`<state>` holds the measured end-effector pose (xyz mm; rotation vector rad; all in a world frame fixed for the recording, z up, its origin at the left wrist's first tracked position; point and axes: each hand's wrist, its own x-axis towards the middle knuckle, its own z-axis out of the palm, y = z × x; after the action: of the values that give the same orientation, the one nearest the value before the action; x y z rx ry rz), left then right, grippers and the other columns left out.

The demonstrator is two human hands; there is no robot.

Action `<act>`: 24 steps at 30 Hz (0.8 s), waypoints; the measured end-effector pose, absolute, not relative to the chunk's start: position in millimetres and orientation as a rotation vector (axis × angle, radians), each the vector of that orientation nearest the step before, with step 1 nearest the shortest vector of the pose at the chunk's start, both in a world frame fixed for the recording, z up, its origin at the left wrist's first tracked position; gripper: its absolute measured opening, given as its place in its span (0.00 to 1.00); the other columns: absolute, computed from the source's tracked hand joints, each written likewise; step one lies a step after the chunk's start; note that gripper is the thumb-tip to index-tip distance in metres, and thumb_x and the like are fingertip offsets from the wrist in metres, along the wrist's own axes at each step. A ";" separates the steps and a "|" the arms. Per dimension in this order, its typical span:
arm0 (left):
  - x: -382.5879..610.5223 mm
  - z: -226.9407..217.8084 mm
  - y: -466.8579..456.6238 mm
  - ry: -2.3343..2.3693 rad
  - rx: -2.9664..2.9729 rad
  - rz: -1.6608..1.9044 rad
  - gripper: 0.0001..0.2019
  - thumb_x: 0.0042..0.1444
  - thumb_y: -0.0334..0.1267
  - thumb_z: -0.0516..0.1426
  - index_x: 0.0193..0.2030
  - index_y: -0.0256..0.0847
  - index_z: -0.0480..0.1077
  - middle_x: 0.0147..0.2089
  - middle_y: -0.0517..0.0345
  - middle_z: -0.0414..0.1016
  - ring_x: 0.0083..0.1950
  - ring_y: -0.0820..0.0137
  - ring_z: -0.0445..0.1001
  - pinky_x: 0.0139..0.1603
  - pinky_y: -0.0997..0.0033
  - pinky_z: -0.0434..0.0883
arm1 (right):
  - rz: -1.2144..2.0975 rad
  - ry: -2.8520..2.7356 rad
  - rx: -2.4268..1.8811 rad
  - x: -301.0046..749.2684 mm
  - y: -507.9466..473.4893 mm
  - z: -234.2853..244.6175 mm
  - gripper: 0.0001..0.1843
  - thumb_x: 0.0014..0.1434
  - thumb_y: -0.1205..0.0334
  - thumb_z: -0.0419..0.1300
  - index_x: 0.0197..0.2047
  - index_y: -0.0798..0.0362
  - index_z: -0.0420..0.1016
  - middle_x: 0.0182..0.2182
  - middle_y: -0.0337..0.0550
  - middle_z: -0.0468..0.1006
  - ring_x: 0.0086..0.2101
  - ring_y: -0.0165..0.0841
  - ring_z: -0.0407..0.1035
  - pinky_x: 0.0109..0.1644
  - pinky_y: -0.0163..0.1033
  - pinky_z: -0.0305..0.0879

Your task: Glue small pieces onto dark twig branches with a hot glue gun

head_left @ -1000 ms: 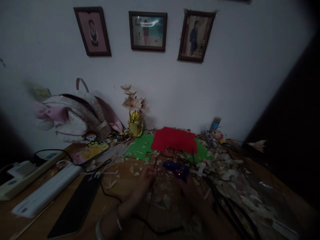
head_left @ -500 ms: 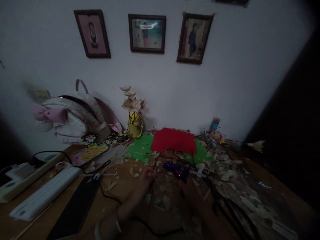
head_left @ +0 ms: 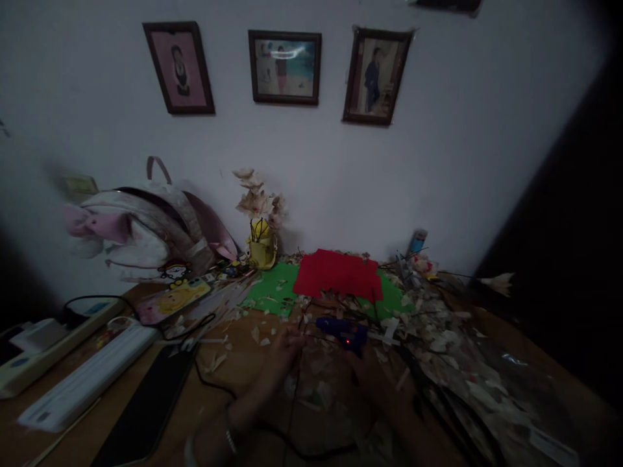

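Observation:
In my right hand (head_left: 363, 363) is a blue glue gun (head_left: 341, 329) with a small red light lit, its nozzle pointing left. My left hand (head_left: 288, 344) is closed in a pinch around a thin dark twig (head_left: 318, 338), close to the nozzle. The room is dim, so whatever is at the twig's tip cannot be made out. Pale dried petals (head_left: 318, 395) lie scattered on the wooden table under and around both hands. Behind them lie a red sheet (head_left: 338, 274) and a green sheet (head_left: 272, 288).
A yellow pot with dried flowers (head_left: 261, 250) stands by the wall, right of a backpack (head_left: 150, 227). At left lie power strips (head_left: 87, 373) and a black flat slab (head_left: 148, 402). Dark cables (head_left: 302, 451) cross the front. Petals are heaped at right (head_left: 448, 344).
Both hands, the glue gun and the twig stay almost in place. The view has shifted very slightly.

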<state>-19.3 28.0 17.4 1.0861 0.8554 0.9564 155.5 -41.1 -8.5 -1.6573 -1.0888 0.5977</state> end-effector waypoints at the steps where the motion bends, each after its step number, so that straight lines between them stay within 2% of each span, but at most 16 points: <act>1: -19.2 16.7 28.1 0.848 1.079 0.947 0.14 0.40 0.42 0.60 0.27 0.41 0.58 0.14 0.71 0.63 0.12 0.80 0.57 0.13 0.80 0.50 | 0.573 -1.078 -1.660 155.8 -40.9 -9.2 0.20 0.42 0.54 0.55 0.38 0.54 0.69 0.37 0.49 0.74 0.40 0.42 0.66 0.47 0.45 0.60; 7: -17.9 15.0 28.4 0.782 1.040 0.928 0.15 0.39 0.42 0.60 0.27 0.41 0.57 0.19 0.69 0.68 0.12 0.81 0.58 0.13 0.81 0.51 | 0.607 -1.064 -1.608 153.2 -42.4 -7.7 0.22 0.43 0.53 0.53 0.41 0.56 0.67 0.37 0.49 0.74 0.41 0.42 0.65 0.46 0.45 0.61; 12: -16.8 8.0 30.4 0.757 1.003 0.964 0.15 0.37 0.41 0.61 0.26 0.41 0.57 0.17 0.70 0.66 0.15 0.78 0.62 0.16 0.80 0.55 | 0.609 -1.078 -1.628 153.9 -40.6 -14.3 0.23 0.42 0.53 0.54 0.40 0.58 0.68 0.39 0.52 0.73 0.41 0.44 0.66 0.47 0.47 0.59; 16: -19.0 5.1 32.1 0.791 1.071 0.937 0.13 0.40 0.42 0.60 0.27 0.41 0.59 0.17 0.70 0.66 0.14 0.79 0.59 0.15 0.80 0.52 | 0.604 -1.115 -1.588 153.2 -39.3 -16.5 0.23 0.42 0.55 0.54 0.42 0.57 0.67 0.40 0.50 0.73 0.42 0.42 0.65 0.48 0.46 0.59; 24: -20.7 3.7 33.5 0.717 1.099 0.932 0.11 0.44 0.39 0.58 0.30 0.41 0.58 0.23 0.65 0.72 0.16 0.79 0.61 0.17 0.79 0.55 | 0.622 -1.070 -1.620 151.6 -41.0 -8.3 0.23 0.41 0.54 0.55 0.40 0.58 0.68 0.38 0.51 0.74 0.41 0.43 0.66 0.47 0.47 0.60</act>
<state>-20.7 33.5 3.7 1.0990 0.7174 0.9324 151.6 -41.0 -8.3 -1.6199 -1.0699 0.6224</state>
